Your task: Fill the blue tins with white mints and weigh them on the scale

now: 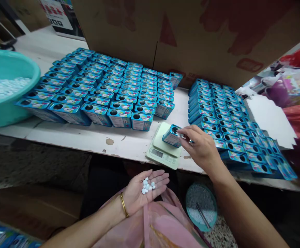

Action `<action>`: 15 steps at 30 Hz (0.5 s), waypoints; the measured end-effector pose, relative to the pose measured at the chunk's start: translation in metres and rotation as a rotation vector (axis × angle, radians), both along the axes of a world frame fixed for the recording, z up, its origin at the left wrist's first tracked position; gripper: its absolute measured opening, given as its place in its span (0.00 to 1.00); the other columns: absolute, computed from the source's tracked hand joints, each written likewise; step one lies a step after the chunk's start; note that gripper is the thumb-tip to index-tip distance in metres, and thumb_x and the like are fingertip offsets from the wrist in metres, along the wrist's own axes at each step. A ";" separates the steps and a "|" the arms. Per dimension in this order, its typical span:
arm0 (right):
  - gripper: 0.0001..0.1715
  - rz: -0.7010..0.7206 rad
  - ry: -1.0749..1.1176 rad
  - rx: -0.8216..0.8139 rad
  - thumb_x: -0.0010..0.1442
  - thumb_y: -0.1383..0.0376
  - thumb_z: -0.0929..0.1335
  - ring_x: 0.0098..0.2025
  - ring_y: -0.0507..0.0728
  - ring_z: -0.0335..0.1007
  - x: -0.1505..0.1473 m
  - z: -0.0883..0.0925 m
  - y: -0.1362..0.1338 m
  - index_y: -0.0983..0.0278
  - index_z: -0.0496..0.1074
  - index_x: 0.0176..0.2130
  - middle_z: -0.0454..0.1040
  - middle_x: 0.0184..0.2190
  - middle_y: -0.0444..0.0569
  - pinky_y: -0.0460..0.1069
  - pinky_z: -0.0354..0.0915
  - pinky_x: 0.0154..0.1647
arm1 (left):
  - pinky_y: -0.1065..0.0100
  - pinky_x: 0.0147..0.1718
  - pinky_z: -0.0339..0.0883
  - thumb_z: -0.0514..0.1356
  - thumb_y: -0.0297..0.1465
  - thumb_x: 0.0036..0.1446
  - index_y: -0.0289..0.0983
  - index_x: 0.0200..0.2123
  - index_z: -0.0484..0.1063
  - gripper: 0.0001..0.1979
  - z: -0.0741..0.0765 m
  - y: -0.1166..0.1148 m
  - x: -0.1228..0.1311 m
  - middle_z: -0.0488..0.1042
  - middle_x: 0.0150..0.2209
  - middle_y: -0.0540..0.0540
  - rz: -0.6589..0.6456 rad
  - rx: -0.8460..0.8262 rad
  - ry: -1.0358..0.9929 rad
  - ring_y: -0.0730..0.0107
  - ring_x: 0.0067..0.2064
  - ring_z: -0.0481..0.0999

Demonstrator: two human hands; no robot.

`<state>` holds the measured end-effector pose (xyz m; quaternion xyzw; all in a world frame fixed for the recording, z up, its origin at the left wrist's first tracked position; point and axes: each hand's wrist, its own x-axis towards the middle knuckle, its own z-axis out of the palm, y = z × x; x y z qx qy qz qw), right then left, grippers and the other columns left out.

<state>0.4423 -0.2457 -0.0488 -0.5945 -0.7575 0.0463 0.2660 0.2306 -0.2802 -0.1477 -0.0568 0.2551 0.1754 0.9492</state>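
On a pale green kitchen scale at the table's front edge stands one small blue tin with a round dark hole in its top. My right hand is at the tin's right side, its thumb and fingertips pinched around a small white candy beside the hole. Below the table edge, my left hand lies palm up with its fingers spread, and several white candies rest on the palm. The scale's display is too blurred to read.
Rows of blue tins fill the table's left, more tins its right. A turquoise basin of white candies sits far left. A big cardboard box stands behind. A bowl with a stick is below the table, and white card lies right.
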 end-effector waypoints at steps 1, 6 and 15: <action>0.10 -0.002 -0.023 0.011 0.56 0.68 0.62 0.36 0.53 0.65 0.002 -0.001 0.007 0.63 0.67 0.40 0.68 0.34 0.49 0.48 0.63 0.38 | 0.60 0.52 0.53 0.51 0.32 0.54 0.24 0.50 0.60 0.22 0.000 0.000 0.000 0.63 0.52 0.32 0.006 0.000 0.001 0.56 0.53 0.62; 0.12 -0.047 -0.044 0.099 0.56 0.68 0.63 0.38 0.53 0.66 0.004 -0.002 0.012 0.62 0.68 0.41 0.69 0.35 0.48 0.48 0.63 0.39 | 0.60 0.51 0.55 0.51 0.32 0.54 0.24 0.49 0.60 0.21 -0.002 -0.001 -0.003 0.63 0.51 0.32 0.029 0.006 -0.001 0.57 0.52 0.63; 0.13 -0.207 0.068 0.238 0.53 0.71 0.65 0.35 0.54 0.68 0.004 -0.002 -0.050 0.58 0.70 0.39 0.71 0.33 0.46 0.51 0.65 0.37 | 0.62 0.47 0.61 0.50 0.30 0.54 0.25 0.47 0.63 0.18 -0.003 0.001 -0.001 0.69 0.45 0.33 0.028 0.021 0.040 0.61 0.46 0.70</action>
